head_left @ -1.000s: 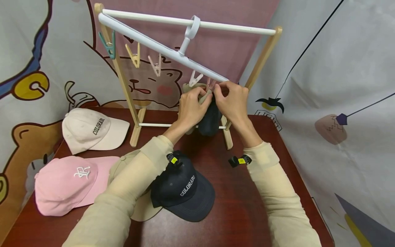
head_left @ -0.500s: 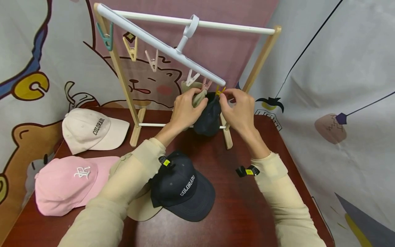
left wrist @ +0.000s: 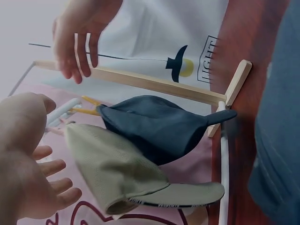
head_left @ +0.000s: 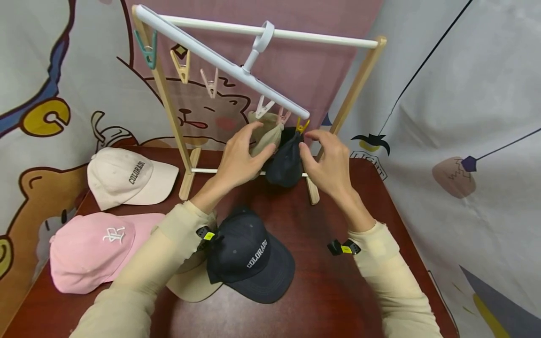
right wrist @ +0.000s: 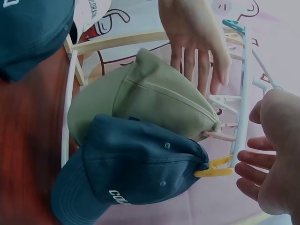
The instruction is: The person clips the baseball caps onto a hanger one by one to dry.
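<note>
A navy cap (head_left: 285,166) hangs from a yellow clip (head_left: 302,125) at the low end of a white hanger (head_left: 228,68). Beside it an olive cap (right wrist: 164,89) hangs by a pink clip (head_left: 283,116). My left hand (head_left: 240,157) is spread just left of the olive cap and holds nothing. To the right of the navy cap, my right hand (head_left: 330,162) has its thumb and fingers parted, apart from the yellow clip. Both hanging caps have their brims downward, seen in the wrist views.
The hanger tilts on a wooden rack (head_left: 359,84); white (head_left: 264,108), pale pink, yellow and teal clips carry nothing. On the dark red table (head_left: 334,281) lie a cream cap (head_left: 127,178), a pink cap (head_left: 95,251), another navy cap (head_left: 249,258) and a beige cap (head_left: 194,281) partly under my left sleeve.
Both hands have let go and drawn apart, the left one leftward and down. The navy cap now hangs from the yellow clip on its own. The hanger's right end sits lower than a second ago.
</note>
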### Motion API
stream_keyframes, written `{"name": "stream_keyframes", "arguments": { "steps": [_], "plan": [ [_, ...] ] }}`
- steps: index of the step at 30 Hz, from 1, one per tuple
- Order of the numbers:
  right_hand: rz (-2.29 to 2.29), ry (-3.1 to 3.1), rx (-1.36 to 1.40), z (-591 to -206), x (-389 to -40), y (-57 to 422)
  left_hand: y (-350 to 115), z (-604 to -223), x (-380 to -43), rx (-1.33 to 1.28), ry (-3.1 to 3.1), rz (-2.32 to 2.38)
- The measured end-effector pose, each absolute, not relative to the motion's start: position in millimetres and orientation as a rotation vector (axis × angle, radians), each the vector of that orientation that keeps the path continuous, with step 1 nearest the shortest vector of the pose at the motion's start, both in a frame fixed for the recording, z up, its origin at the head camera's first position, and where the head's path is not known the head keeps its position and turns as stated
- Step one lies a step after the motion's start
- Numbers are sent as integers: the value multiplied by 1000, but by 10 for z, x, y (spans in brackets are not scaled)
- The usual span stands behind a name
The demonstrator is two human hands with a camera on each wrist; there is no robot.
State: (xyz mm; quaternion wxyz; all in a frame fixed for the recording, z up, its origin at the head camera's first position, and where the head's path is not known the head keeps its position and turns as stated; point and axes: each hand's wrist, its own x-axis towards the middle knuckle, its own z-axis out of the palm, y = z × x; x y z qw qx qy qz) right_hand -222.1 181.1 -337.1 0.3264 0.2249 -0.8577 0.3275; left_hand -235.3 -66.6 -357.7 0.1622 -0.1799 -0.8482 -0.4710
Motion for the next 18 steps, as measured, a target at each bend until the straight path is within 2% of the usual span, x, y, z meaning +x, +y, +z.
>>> {"name": "stream_keyframes", "arguments": {
  "steps": [18],
  "plan": [
    [952,-2287,681,-3542,-2066,1592,-1334,-3675,-1713,-537,-2603,-1323]
  ]
}}
